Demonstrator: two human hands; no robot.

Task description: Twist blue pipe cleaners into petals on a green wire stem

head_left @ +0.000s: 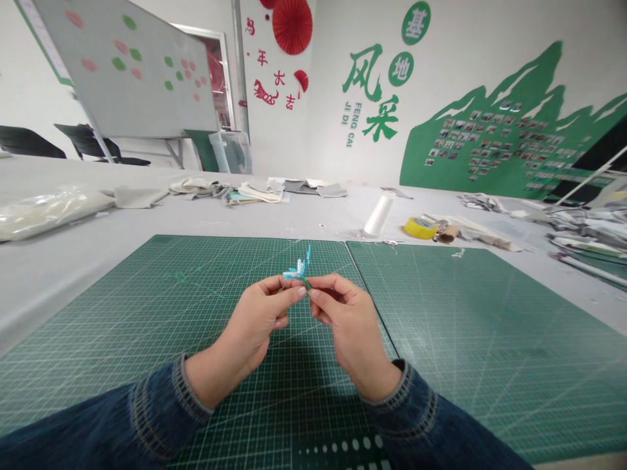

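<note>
Between my fingertips I hold a small turquoise and green woven cord piece, with thin strands sticking up at its top. My left hand pinches its left end between thumb and forefinger. My right hand pinches the green lower end, and the two hands nearly touch. Part of the piece is hidden by my fingers. Both hands hover above a green cutting mat with a printed grid, close to its right edge, and denim sleeves cover my forearms.
A second green cutting mat lies to the right. Beyond the mats stand a white thread cone and a yellow tape roll. Fabric swatches lie further back, a plastic bag at left, and piled papers and strips at right.
</note>
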